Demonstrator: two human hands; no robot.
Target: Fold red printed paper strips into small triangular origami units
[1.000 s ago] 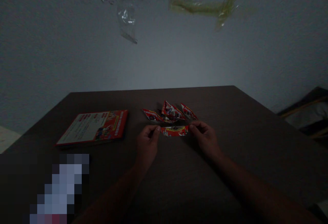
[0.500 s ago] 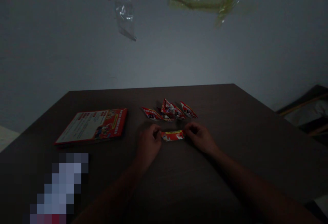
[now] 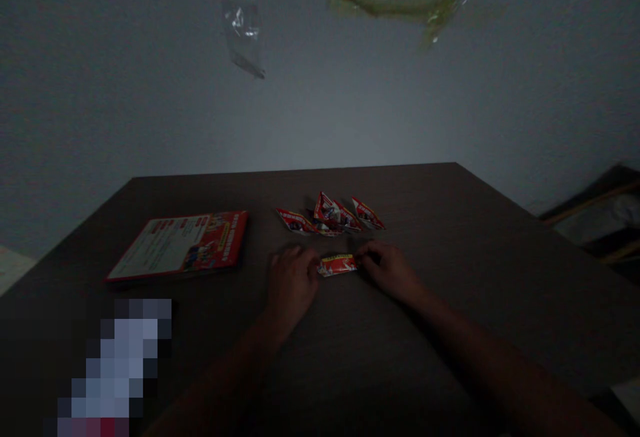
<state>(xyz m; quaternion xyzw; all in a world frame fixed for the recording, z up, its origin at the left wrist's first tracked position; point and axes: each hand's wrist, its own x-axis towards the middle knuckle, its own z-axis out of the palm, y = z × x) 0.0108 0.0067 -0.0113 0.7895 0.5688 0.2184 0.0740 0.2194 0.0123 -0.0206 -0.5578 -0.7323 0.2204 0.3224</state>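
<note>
A small red printed paper strip (image 3: pixel 338 264) with a yellow band along its far edge lies between my hands, near the middle of the table. Its left end is pinched in the fingers of my left hand (image 3: pixel 294 282). My right hand (image 3: pixel 386 269) grips the right end between thumb and fingers. Just beyond the strip sits a cluster of folded red paper pieces (image 3: pixel 327 212) with pointed ends. One similar folded piece (image 3: pixel 368 213) stands slightly apart at the right. The fingertips partly cover the strip's ends.
A flat red and white printed box or book (image 3: pixel 183 243) lies on the left of the dark table (image 3: pixel 480 257). A pixelated patch hides the lower left. Behind the table rises a wall (image 3: pixel 320 123) with tape (image 3: pixel 390 3) on it. Shelving (image 3: pixel 595 203) stands at the far right.
My left hand has turned slightly, its fingers now closer together and lower over the strip's left end. The strip shows a little less between my hands. The folded pieces have not moved.
</note>
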